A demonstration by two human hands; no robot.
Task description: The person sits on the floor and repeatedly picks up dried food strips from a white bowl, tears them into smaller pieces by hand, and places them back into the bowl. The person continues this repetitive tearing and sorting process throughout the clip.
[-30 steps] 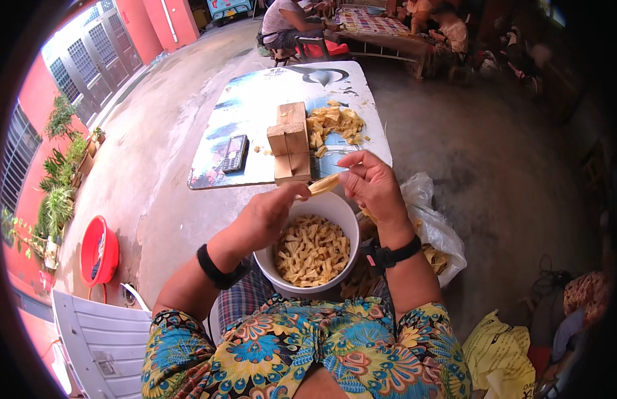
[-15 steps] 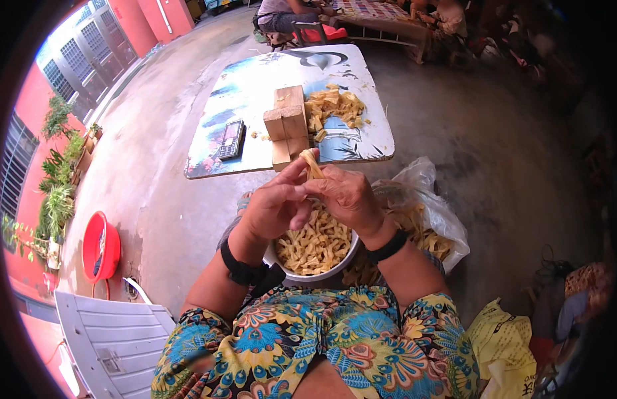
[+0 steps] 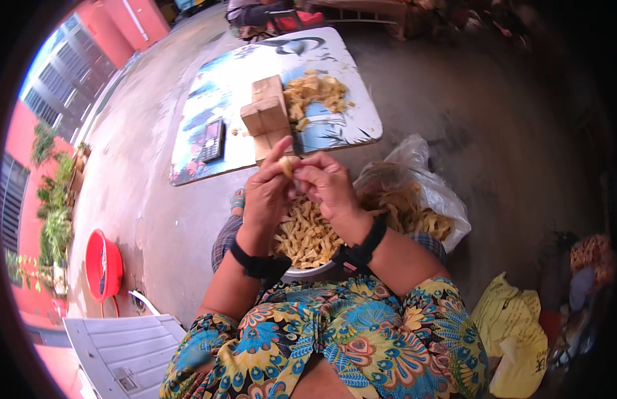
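Observation:
Above a white basin [image 3: 315,270] full of short yellowish twisted pieces [image 3: 307,236], my two hands meet at one soft yellow strip that looks like tofu skin [image 3: 287,165]. My left hand [image 3: 263,193] pinches it, with the index finger stretched up. From the other side, the thumb and fingers of my right hand [image 3: 330,188] are closed on the same strip. It is bunched or looped between the fingertips; its exact shape is partly hidden. Right of the basin, a clear plastic bag [image 3: 448,193] lies open with more yellow strips [image 3: 415,209] in it.
Ahead stands a low table [image 3: 189,143] with wooden blocks [image 3: 265,118], a pile of yellow pieces [image 3: 315,92] and a keypad phone [image 3: 213,140]. A red basin [image 3: 104,266] and white plastic chair [image 3: 132,349] are at left, a yellow bag [image 3: 511,332] at lower right. Another person sits beyond the table.
The strip, which stood up as a longer loop over my fingers, is now a small bunch at the fingertips. My hands have shifted slightly left, and the view has tilted down.

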